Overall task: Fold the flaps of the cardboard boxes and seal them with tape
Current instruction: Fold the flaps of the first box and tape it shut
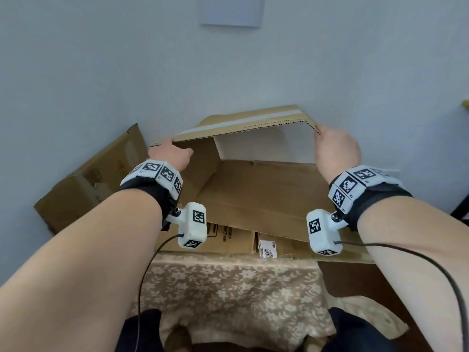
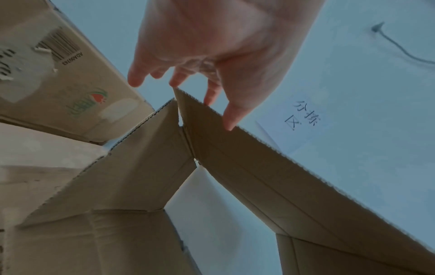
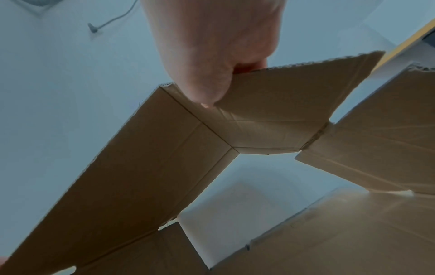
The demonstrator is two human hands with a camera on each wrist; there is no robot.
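A brown cardboard box [image 1: 253, 196] is held up over the table with both ends open, and the white wall shows through it. A strip of pale tape [image 1: 243, 121] runs along its top panel. My left hand [image 1: 170, 153] pinches the top left corner; in the left wrist view the thumb [image 2: 231, 119] lies on the inner face of the flap [image 2: 270, 186] with fingers behind the edge. My right hand [image 1: 335, 146] pinches the top right corner. In the right wrist view its thumb [image 3: 207, 93] presses the side flap [image 3: 282, 104] from inside, the fingers behind.
Another cardboard box [image 1: 86, 179] with a torn barcode label leans against the wall at the left. Flattened boxes [image 1: 228, 240] lie under the held one on a floral tablecloth [image 1: 228, 288]. A paper sign [image 1: 232, 11] hangs on the wall. Dark furniture [image 1: 460, 212] stands at the right.
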